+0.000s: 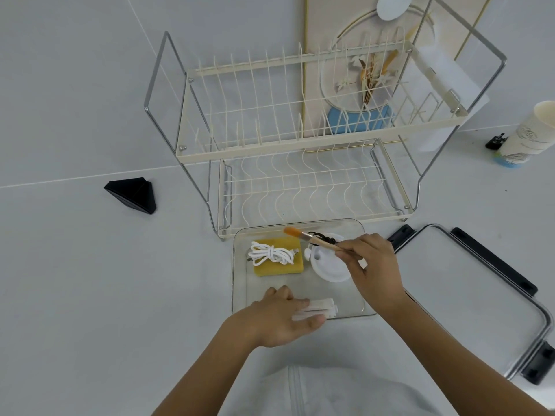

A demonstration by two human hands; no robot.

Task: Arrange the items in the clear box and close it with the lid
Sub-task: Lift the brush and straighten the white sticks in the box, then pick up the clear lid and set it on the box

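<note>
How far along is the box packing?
Done: sponge with white cable on it and a white round lid lie in the clear box. In hand: right hand holds the brush; left hand holds a white packet. Left: box lid still beside it.

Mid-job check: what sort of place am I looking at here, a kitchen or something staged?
Probably a staged tabletop that mimics a kitchen counter: a cream two-tier wire dish rack with nothing in it stands on a plain white surface, beside a printed paper cup, with a framed floral picture behind the rack.
</note>
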